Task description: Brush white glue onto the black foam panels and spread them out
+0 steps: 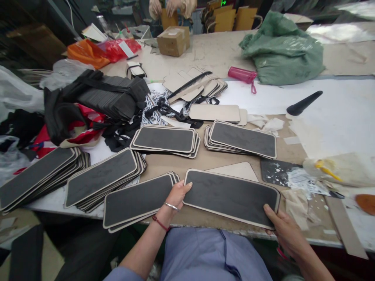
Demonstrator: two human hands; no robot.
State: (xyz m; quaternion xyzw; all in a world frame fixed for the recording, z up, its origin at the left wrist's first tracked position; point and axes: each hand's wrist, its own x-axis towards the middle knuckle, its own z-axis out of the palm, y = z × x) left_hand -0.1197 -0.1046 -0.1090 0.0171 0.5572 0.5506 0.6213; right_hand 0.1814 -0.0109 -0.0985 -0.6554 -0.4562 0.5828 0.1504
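A long black panel with rounded corners and a beige edge (230,198) is held level in front of me. My left hand (177,193) grips its left end, thumb on top. At the right end, my right hand (279,222) pinches the corner, with the fingers hidden underneath. Beneath the panel's far edge a beige board (237,169) shows in part. Just left of my left hand lies a small stack of similar panels (137,201). Two more stacks, a middle one (164,139) and a right one (243,138), sit beyond it.
More panel stacks (101,177) fan out to the left. Behind them are bundled dark strips (108,93). A glue-spattered black board (278,171), a yellow brush (328,170) and a green bag (284,50) are on the right. Across the table, another person's hands (166,7) hold cardboard.
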